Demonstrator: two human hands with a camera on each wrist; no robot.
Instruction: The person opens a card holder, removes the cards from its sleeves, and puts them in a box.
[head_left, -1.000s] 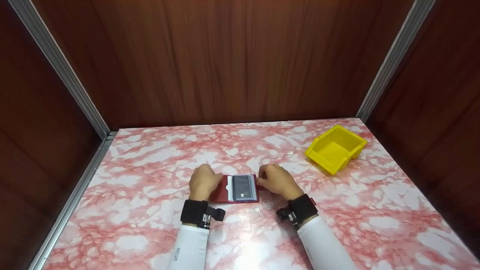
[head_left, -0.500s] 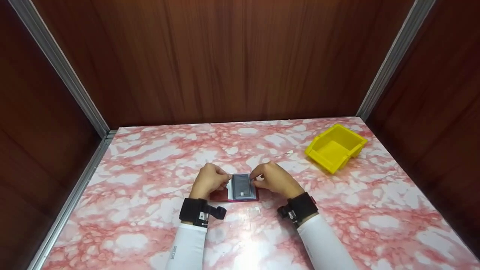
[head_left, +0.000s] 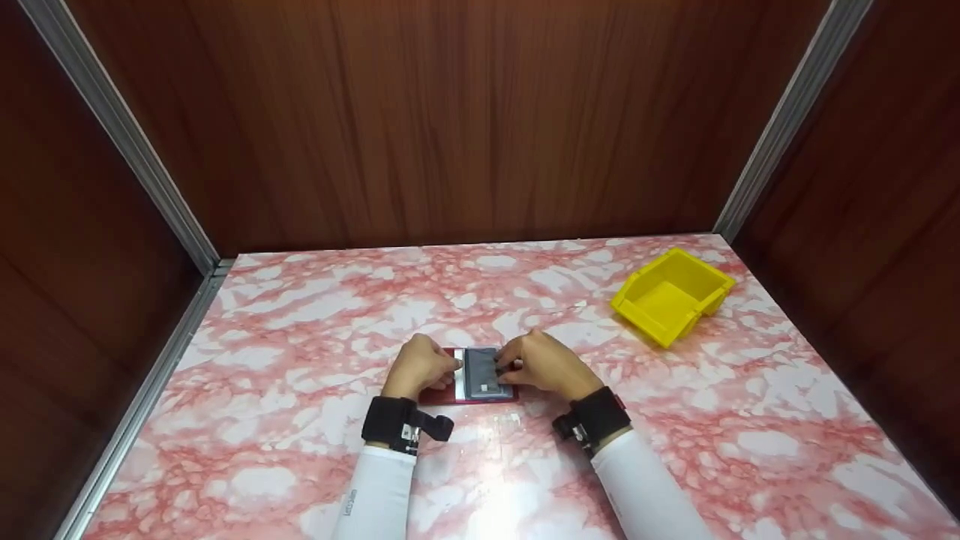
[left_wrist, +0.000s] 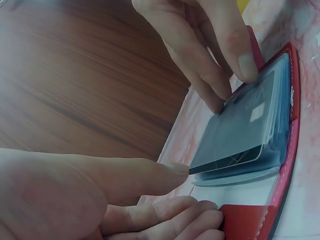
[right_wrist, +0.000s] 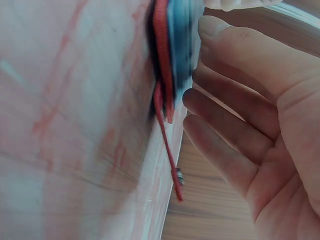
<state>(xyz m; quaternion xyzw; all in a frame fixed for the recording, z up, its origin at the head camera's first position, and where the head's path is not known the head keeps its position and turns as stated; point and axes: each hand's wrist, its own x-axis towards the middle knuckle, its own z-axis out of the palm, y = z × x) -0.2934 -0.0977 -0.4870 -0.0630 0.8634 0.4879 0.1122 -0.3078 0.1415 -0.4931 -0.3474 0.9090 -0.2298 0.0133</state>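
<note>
A red card holder point(head_left: 448, 396) with clear plastic sleeves lies unfolded on the table between the hands. A dark card point(left_wrist: 227, 162) sits mostly inside the top sleeve, and a strip of it shows at the sleeve's left side. My left hand point(head_left: 421, 365) touches the card's exposed edge with a straight thumb, seen in the left wrist view; its other fingers bend beside the red cover. My right hand point(head_left: 551, 365) reaches over the holder's right side, with fingertips touching the clear sleeve point(left_wrist: 240, 125). In the right wrist view its fingers are gently bent and spaced apart.
A yellow bin point(head_left: 671, 296) stands at the back right of the marbled pink-and-white table point(head_left: 322, 300). Brown wood panels point(head_left: 465, 127) with metal corner posts enclose the back and sides. In the right wrist view, the holder's red strap point(right_wrist: 167, 145) sticks out.
My right hand has moved left from the holder's right edge onto the clear sleeve. My left hand has shifted from the red cover towards the card's left edge.
</note>
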